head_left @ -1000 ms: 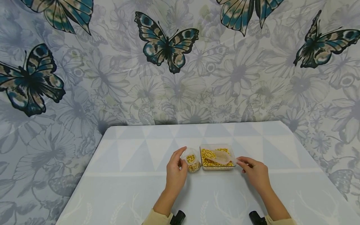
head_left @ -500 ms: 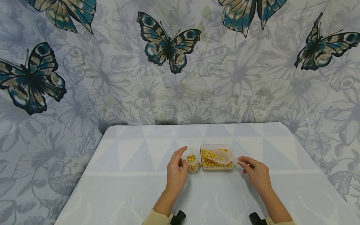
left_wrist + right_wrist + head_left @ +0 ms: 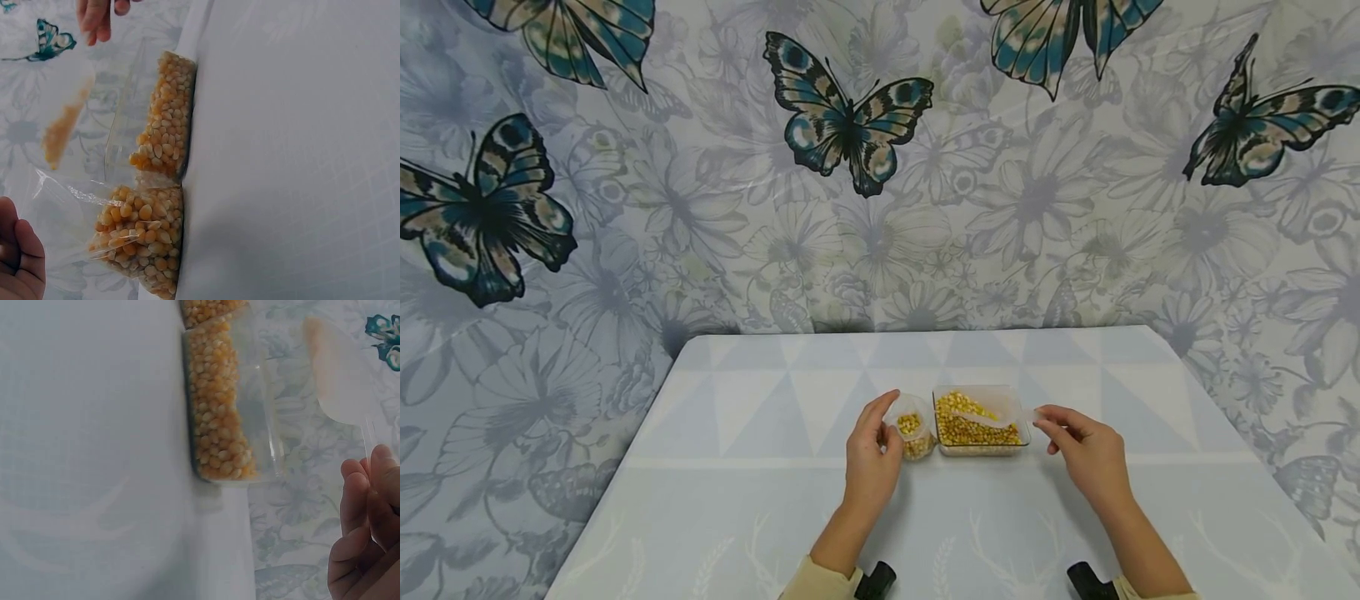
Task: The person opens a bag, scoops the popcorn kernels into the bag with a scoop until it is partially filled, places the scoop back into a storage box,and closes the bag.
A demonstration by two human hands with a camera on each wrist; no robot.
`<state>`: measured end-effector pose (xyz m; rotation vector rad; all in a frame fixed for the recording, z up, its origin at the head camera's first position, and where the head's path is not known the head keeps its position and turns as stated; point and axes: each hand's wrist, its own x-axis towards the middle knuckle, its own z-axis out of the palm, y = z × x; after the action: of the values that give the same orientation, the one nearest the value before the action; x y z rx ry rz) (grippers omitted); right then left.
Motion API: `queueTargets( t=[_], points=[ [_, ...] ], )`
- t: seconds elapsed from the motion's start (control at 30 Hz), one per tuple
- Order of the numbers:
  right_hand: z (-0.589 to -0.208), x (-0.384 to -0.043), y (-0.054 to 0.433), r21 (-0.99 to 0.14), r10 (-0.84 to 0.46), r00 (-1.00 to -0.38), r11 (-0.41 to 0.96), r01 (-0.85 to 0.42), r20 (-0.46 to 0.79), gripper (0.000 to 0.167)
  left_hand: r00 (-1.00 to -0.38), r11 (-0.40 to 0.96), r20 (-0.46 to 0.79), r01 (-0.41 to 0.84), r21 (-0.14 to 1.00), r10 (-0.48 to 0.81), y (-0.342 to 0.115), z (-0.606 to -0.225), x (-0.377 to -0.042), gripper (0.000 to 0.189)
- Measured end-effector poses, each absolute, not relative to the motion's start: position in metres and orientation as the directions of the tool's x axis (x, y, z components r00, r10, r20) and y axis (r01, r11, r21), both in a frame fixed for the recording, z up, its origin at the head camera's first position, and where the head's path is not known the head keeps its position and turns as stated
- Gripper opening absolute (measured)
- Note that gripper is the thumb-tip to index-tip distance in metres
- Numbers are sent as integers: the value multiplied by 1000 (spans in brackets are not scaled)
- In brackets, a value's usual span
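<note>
In the head view my left hand [image 3: 871,460] holds the mouth of a clear plastic bag [image 3: 140,234] of yellow corn kernels, thumb in front and forefinger at the far side. The bag stands upright, its film flared at the top. Beside it on the right sits a clear rectangular box [image 3: 985,452] with more corn, heaped higher toward the left. My right hand [image 3: 1093,463] pinches the thin handle of a translucent plastic spoon [image 3: 342,378]. Its bowl hangs over the box, and kernels show through it in the left wrist view.
Box and bag stand side by side on a table [image 3: 760,483] with a pale patterned cover. Behind the table's far edge hangs a cloth [image 3: 1037,250] printed with flowers and butterflies. Black devices [image 3: 876,581] are worn at both wrists.
My right hand has risen slightly and moved a little right. The spoon has lifted and tilted from lying on the corn to hanging above it. The left hand and bag have stayed put.
</note>
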<state>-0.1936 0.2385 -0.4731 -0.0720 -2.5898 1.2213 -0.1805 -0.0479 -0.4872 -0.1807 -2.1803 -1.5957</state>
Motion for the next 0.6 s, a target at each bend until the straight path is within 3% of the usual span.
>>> queueTargets(
  t=[0.37,0.6],
  points=[
    [-449,-186,227,-780,149,-965,621,-78,216,19,-895,336,424,360,870,-138,-48,-487,-180,54],
    [-437,-181,215,-777,96,-955,607,-166,279,16,-892,325,433,374,869,-132,-47,-487,-180,56]
  ],
)
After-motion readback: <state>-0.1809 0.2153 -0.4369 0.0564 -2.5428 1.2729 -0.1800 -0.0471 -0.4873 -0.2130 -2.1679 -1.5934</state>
